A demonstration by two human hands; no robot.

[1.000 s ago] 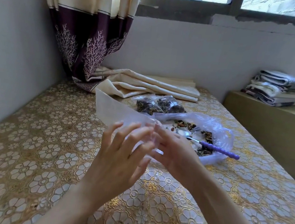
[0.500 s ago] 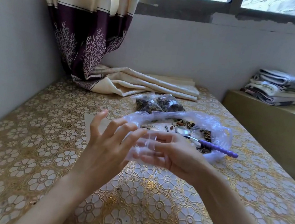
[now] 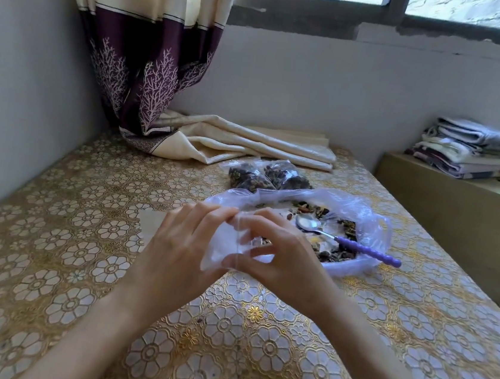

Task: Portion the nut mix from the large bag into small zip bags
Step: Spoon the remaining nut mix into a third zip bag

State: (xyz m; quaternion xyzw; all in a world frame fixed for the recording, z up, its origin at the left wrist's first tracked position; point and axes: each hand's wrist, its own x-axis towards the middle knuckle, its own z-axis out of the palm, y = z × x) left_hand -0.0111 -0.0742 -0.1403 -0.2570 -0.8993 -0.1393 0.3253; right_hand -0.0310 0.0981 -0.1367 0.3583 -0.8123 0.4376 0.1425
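Head cam: two filled bags sit behind the big bag, which has mix left. Left hand and right hand both pinch an empty zip bag, so I'd guess a third portion's next.

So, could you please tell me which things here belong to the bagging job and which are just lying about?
Job: empty zip bag, held by left hand and right hand; large bag; spoon; two filled bags.
Lying about: curtain; folded cloth; stacked linens.
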